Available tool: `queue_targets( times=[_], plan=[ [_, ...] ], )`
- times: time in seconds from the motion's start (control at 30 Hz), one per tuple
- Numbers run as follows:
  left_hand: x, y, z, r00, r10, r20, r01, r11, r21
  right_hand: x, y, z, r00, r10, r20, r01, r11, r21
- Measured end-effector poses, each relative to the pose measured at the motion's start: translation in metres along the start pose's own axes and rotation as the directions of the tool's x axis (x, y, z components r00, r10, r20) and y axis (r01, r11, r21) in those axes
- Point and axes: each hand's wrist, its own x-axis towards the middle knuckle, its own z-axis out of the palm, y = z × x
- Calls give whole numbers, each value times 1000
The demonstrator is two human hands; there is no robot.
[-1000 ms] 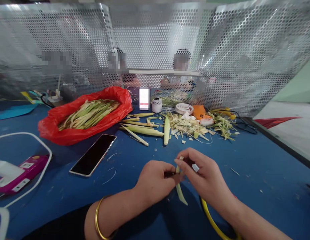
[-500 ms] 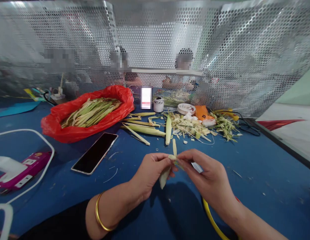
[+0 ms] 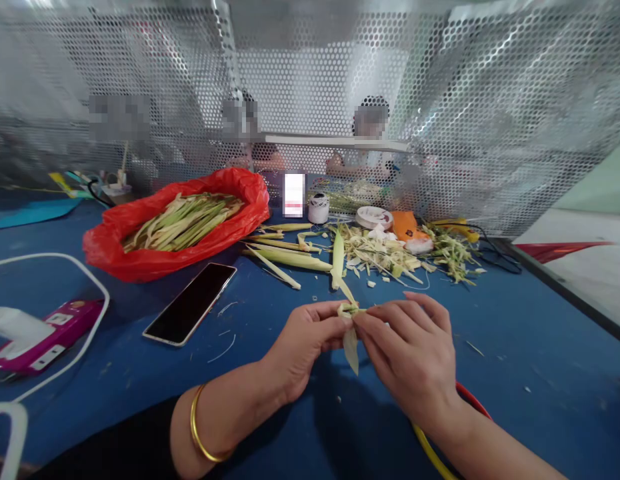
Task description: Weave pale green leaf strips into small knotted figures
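Observation:
Near the middle of the blue table, my left hand (image 3: 305,340) pinches a folded piece of corn husk (image 3: 351,350) between thumb and fingers. Its pale pointed end hangs down below the fingers, and a narrow strip sticks up beyond them. My right hand (image 3: 415,353) is closed on the same husk from the right, fingertips meeting it at the fold. Beneath my right wrist shows a curved red and yellow edge (image 3: 430,450); the rest of that thing is hidden. Just beyond my hands lies a loose green husk (image 3: 337,257).
A red plastic bag (image 3: 177,263) of long husk leaves stands left, with a phone (image 3: 190,305) before it. A purple power strip (image 3: 50,337) with a white cable lies far left. Thread (image 3: 319,209) and husk scraps (image 3: 380,253) sit near the perforated metal screen (image 3: 310,73); people are behind it.
My right hand has rolled over, its back now turned more upward. The husk's hanging end has swung right, and the upper strip leans further left. My left hand has hardly moved.

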Motion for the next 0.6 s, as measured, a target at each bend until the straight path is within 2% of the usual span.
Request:
queue_targets(
  times=[0.1, 0.2, 0.37, 0.47, 0.53, 0.6],
  plan=[
    [0, -1, 0, 1000, 7, -6, -7, 1000, -13, 0, 2, 1, 1000, 26, -3, -26, 1000, 17],
    [1, -1, 1, 998, 1, -56, -2, 1000, -23, 1, 3, 2, 1000, 7, 9, -7, 1000, 17],
    [4, 2, 1, 988, 24, -156, -31, 999, -42, -1, 3, 3, 976, -211, 54, 215, 973, -82],
    [4, 2, 1, 983, 27, -183, -34, 999, -35, -3, 3, 5, 950, -303, 82, 309, 949, -70],
    [3, 1, 2, 985, 24, -171, -27, 1000, -13, -3, 4, 7, 950, -307, 62, 308, 951, -13],
    [3, -1, 3, 987, 40, -156, -35, 999, 36, -3, 5, 7, 975, -220, 16, 218, 973, 73]
  ],
)
